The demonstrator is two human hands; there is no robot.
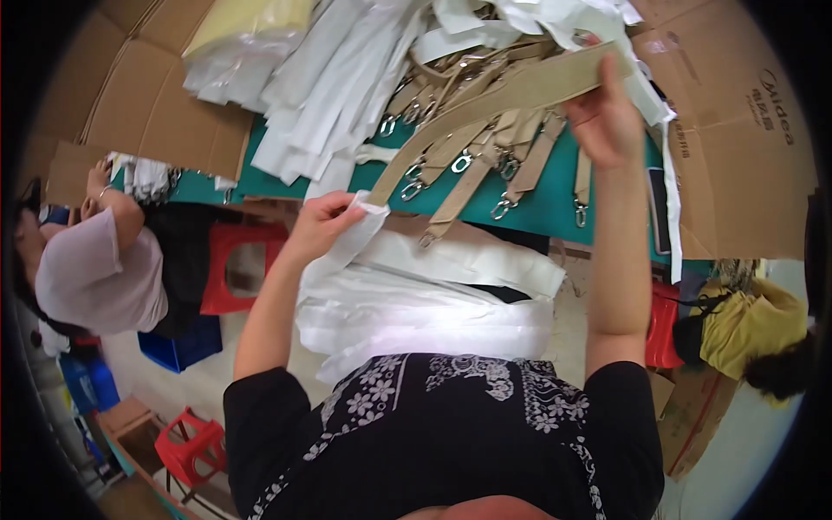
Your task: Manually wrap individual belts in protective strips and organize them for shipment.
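Note:
A wide tan strap [494, 97] curves between my two hands over the green table. My right hand [602, 121] is closed on its upper right end. Lower down, at the strap's other end, my left hand [322, 227] pinches the edge of a white wrapping strip [368, 227]. That strap end meets the white material there; whether my left fingers also grip the strap is hidden. Under the held strap lies a heap of tan straps [472, 186] with silver metal clasps, several hanging toward the table's front edge.
White strips [334, 95] pile up left of the straps, beside a plastic-wrapped yellow bundle [247, 39]. More white material [433, 303] covers my lap. Cardboard boxes [719, 156] flank the table; a phone [659, 208] lies at right. A person [104, 269] sits at left, near a red stool [238, 264].

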